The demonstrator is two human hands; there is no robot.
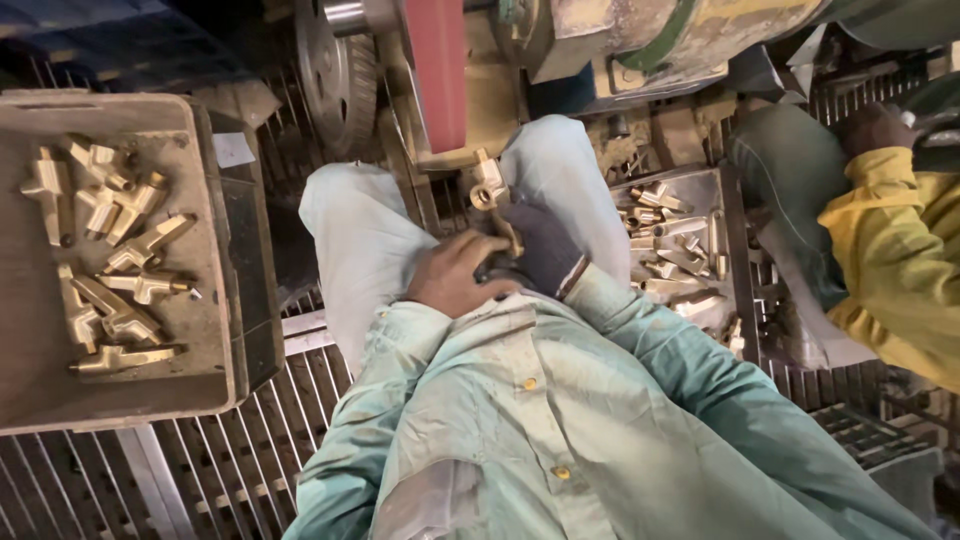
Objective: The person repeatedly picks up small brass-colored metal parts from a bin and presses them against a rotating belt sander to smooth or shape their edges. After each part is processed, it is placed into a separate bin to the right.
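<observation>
Both your hands grip one brass fitting in your lap, in front of the red belt (437, 70).

Your bare left hand (452, 276) is curled shut on the fitting (489, 190); your gloved right hand (540, 250) closes on its lower stem. More fittings lie in the tray (120, 400) at your left and the bin (712, 185) at your right. Another person's yellow sleeve (900, 260) is near the bin.

A brass fitting (489, 190) is gripped by the gloved right hand (540, 250) and bare left hand (455, 275) (over the lap), below a red belt (437, 70).
</observation>
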